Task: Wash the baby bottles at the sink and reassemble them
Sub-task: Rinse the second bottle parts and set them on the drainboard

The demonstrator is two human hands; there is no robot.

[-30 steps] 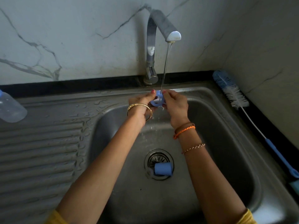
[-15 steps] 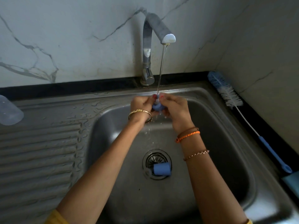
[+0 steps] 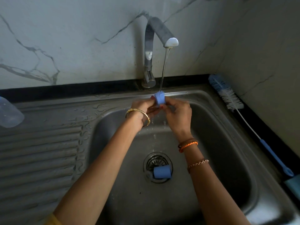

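Your left hand (image 3: 142, 111) and right hand (image 3: 177, 114) met over the far side of the stainless steel sink basin (image 3: 227, 143), fingers curled in, pinching a small blue plastic bottle part (image 3: 159, 98) between their tips. The thin stream of water (image 3: 164, 70) from the chrome curved tap (image 3: 150, 51) fell straight onto its top, and drops fell below your hands.

Half a second before, that part sat lower, mostly hidden between your fingers; now it stood up above them, its side showing.

A second blue cylindrical cap (image 3: 161, 172) lay on its side over the round metal drain (image 3: 157, 163). A clear baby bottle (image 3: 9, 112) lay on the ribbed draining board at far left. A blue-and-white bottle brush (image 3: 227, 95) lay along the right rim. No writing was readable on anything.
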